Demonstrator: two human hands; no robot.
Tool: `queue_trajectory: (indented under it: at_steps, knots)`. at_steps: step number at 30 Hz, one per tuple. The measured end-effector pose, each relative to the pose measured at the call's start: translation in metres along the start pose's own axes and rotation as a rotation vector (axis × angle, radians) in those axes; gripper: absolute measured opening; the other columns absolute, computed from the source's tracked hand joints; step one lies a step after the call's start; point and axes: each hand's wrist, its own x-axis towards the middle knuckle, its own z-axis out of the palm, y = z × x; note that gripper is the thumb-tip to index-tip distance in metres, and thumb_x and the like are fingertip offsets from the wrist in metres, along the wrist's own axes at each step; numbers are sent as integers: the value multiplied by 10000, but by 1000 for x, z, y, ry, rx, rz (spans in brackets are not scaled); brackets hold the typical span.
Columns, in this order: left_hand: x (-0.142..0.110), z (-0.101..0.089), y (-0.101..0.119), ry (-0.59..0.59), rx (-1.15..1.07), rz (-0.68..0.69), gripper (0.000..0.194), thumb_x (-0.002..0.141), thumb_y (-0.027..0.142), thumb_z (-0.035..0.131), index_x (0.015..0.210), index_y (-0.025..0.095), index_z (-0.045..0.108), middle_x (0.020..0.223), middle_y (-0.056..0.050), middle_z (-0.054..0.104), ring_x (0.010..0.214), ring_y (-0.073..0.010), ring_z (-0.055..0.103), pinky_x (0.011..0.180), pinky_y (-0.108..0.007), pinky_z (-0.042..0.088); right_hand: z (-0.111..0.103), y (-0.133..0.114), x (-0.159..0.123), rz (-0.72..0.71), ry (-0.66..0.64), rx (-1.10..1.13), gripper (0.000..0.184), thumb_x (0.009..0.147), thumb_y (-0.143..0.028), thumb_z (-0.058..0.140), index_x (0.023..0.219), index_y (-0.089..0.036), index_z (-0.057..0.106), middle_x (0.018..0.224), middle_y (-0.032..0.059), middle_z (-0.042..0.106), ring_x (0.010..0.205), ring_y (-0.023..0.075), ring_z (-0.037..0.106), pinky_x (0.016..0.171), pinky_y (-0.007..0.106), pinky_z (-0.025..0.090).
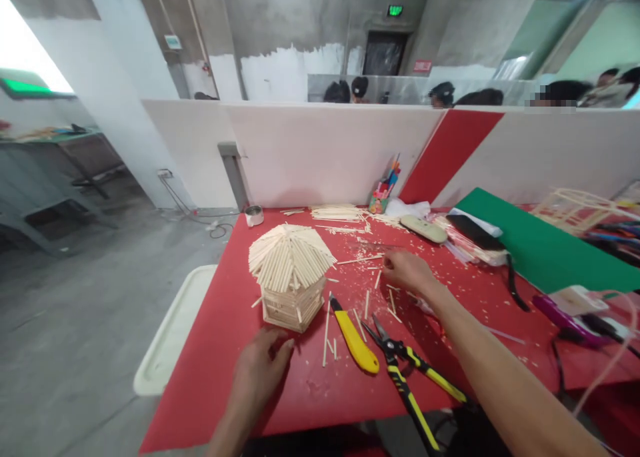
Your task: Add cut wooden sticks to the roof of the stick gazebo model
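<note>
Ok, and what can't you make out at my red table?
- Right hand: whether it holds anything; its curled fingers hide this, head view.
- Stick house: most of its inside, hidden by its roof, head view.
- Pliers: one handle's end, cut off by the head view's bottom edge.
- Tin: contents too small, head view.

The pavilion model [289, 260] is matt, ribbed wood; the utility knife handle [356, 340], smooth plastic; the wall [310, 10] at top, rough concrete.
</note>
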Motion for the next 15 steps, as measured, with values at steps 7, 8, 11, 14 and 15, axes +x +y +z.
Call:
queue_trajectory:
  at_steps: [7, 8, 11, 14, 15]
  knots:
    - [-16, -13, 37, -70, -399, -55, 182, 712, 364, 676, 643, 200, 716, 518, -7, 602, 466, -128, 505, 460, -214, 385, -12, -55, -79, -224, 207, 930, 353, 854, -469, 540, 1035, -166, 558, 805, 29, 648, 622, 139, 625, 525, 242, 487]
    - [-17, -11, 45, -94, -486, -95, 206, 716, 382, 680, 653, 189, 712, 506, -4, 587, 431, -113, 483, 433, -209, 373, -9, -70, -90, -249, 208, 1068, 361, 834, -462, 572, 1060, -181, 566, 824, 28, 655, 615, 136, 625, 521, 241, 487]
    - [-16, -3, 63, -153, -743, -151, 267, 693, 424, 718, 712, 158, 709, 566, -14, 613, 395, -77, 460, 380, -187, 346, 3, -109, -115, -325, 170, 1248, 282, 831, -414, 595, 1025, -210, 615, 809, 12, 665, 594, 121, 612, 532, 233, 485]
    - [-13, 4, 73, -186, -972, -203, 314, 646, 425, 768, 789, 152, 710, 656, -14, 642, 385, -47, 455, 348, -161, 329, 12, -133, -123, -336, 189, 1327, 209, 833, -384, 598, 923, -199, 633, 755, 4, 662, 585, 113, 590, 534, 219, 474]
    - [-12, 6, 74, -190, -1026, -219, 316, 633, 416, 782, 785, 150, 707, 652, -7, 638, 384, -39, 453, 345, -151, 327, 13, -136, -124, -331, 184, 1352, 203, 829, -380, 600, 905, -194, 630, 740, 3, 658, 595, 116, 590, 539, 219, 472]
